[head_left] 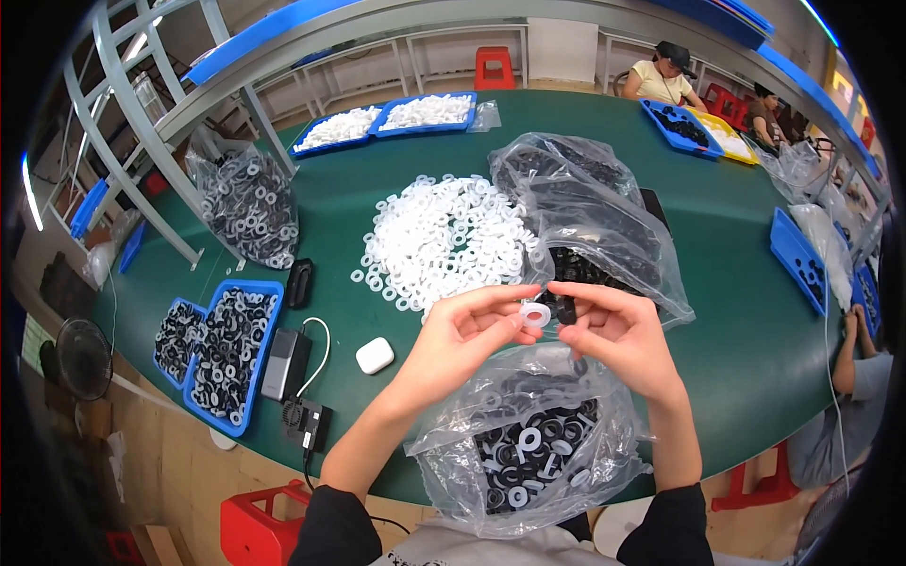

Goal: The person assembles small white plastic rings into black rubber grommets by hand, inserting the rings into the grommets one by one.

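Observation:
Above the near side of the green table my left hand [470, 325] pinches a white ring [542, 309] between thumb and fingers. Close beside it, my right hand [618, 332] grips a small black part [566, 310], its exact shape partly covered by the fingers. Below both hands lies an open transparent plastic bag [444, 401] with black parts and white rings mixed inside. Beyond my left hand spreads a heap of loose white rings [439, 241]. Past my right hand rests another transparent bag [604, 184], filled with black parts.
At left are blue trays [274, 325] of mixed rings, a full bag [247, 208], a power bank [283, 363] and a white case [375, 356]. Blue trays of white parts [429, 111] stand at the back. A metal frame [142, 160] rises left; co-workers [661, 80] sit right.

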### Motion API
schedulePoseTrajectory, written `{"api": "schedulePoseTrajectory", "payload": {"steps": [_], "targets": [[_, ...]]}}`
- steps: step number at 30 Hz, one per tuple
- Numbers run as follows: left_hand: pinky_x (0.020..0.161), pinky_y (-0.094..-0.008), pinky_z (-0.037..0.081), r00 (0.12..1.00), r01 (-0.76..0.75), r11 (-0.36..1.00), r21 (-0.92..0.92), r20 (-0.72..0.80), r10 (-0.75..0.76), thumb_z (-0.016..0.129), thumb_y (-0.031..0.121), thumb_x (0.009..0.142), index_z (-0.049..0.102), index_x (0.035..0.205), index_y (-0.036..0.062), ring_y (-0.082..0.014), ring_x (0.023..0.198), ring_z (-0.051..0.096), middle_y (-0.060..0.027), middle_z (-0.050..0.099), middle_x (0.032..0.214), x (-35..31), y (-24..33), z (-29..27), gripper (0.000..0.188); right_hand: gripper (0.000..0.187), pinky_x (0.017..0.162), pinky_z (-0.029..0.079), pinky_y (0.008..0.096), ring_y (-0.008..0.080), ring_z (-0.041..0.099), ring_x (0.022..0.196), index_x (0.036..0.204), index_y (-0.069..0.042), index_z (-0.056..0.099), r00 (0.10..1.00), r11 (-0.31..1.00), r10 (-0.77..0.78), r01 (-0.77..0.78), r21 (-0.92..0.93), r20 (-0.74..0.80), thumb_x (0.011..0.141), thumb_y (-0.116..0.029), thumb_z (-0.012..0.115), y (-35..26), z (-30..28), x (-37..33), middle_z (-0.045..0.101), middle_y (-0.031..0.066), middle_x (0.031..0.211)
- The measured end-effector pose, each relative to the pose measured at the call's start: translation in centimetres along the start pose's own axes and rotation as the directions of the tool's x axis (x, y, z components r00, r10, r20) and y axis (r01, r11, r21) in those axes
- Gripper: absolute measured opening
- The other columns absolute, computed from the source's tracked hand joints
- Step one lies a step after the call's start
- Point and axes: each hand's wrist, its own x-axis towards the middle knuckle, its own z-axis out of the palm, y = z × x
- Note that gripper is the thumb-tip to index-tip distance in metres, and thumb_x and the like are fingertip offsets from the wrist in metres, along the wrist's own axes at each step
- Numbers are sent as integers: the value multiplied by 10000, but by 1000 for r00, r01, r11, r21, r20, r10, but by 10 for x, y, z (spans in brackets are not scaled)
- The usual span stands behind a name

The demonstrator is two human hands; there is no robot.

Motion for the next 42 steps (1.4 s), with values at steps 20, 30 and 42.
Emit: {"api": "schedulePoseTrajectory", "payload": {"steps": [20, 30, 42], "targets": [[889, -274, 552, 977, -18, 1000, 24, -214, 22, 706, -7, 853, 651, 1125, -77, -166, 964, 669, -147, 671, 1057, -10, -2, 21, 286, 521, 534, 449, 301, 191, 543, 575, 1182, -1, 658, 725, 422, -667, 559, -713, 173, 677, -21, 783, 27, 15, 3, 554, 53, 678], [685, -267, 545, 907, -267, 815, 514, -153, 393, 717, 8, 819, 680, 1019, -28, -159, 786, 696, -105, 679, 881, -10, -1, 24, 207, 520, 504, 413, 312, 180, 512, 546, 1197, -27, 656, 775, 458, -591, 550, -698, 223, 703, -91, 803, 14, 8, 4, 528, 38, 649], [632, -316, 518, 945, -270, 625, 732, 327, 26, 714, 145, 849, 707, 986, 31, -230, 737, 672, -112, 699, 844, -27, 18, 18, 178, 200, 704, 503, 406, 328, 634, 755, 978, 14, 674, 994, 522, 106, -81, -849, -29, 819, -109, 679, 101, -81, 30, 651, 149, 798]]}}
